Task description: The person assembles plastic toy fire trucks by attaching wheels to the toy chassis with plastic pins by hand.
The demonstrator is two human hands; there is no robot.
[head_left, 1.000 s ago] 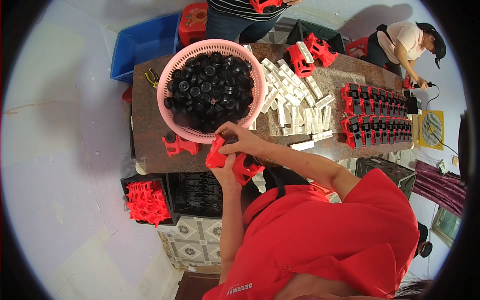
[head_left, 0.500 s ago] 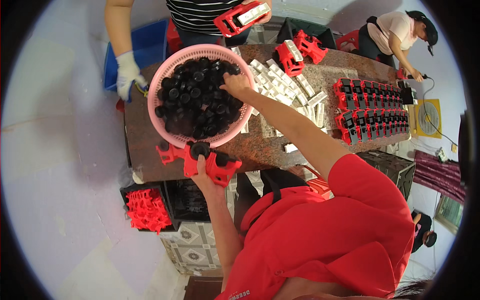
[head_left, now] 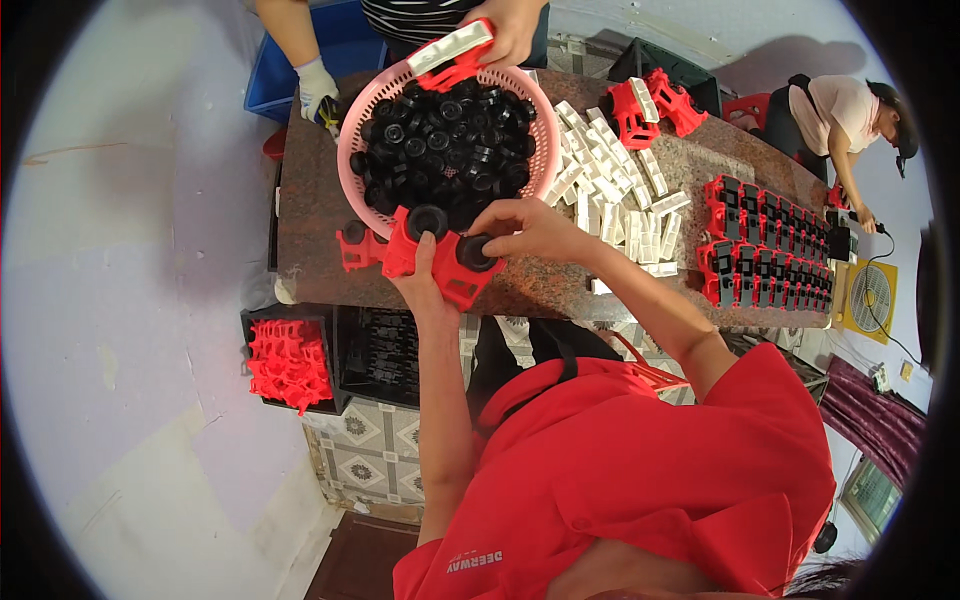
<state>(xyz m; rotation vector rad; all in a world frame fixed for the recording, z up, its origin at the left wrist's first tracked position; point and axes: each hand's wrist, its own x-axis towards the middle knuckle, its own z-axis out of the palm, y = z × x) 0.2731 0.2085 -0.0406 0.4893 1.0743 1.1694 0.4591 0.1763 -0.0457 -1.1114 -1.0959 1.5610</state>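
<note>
My left hand [head_left: 425, 285] is closed around a red plastic toy body [head_left: 432, 262], gripping it from below at the near edge of the table; the palm is under the piece and the fingers wrap its underside. My right hand [head_left: 525, 228] is pinched shut on a black wheel [head_left: 473, 252], thumb and fingers holding it against the right side of that red body. A second black wheel [head_left: 427, 221] already sits on the body's upper left side. The body therefore lies in the left grip, and the right grip touches it from the right.

Just left of the held piece, a smaller red part [head_left: 357, 245] rests on the brown stone tabletop [head_left: 310, 220]. Directly beyond my hands stands a pink basket [head_left: 537, 120] heaped with black wheels [head_left: 445, 150]. To its right lies a spread of white plastic blocks [head_left: 625, 205], then rows of assembled red and black units [head_left: 770, 250].

Across the table, another person's bare hand [head_left: 515, 25] holds a red and white piece [head_left: 452, 52] over the basket rim, and their gloved hand [head_left: 315, 85] rests at the far left corner. Below the table, a black crate [head_left: 290, 360] holds loose red parts.
</note>
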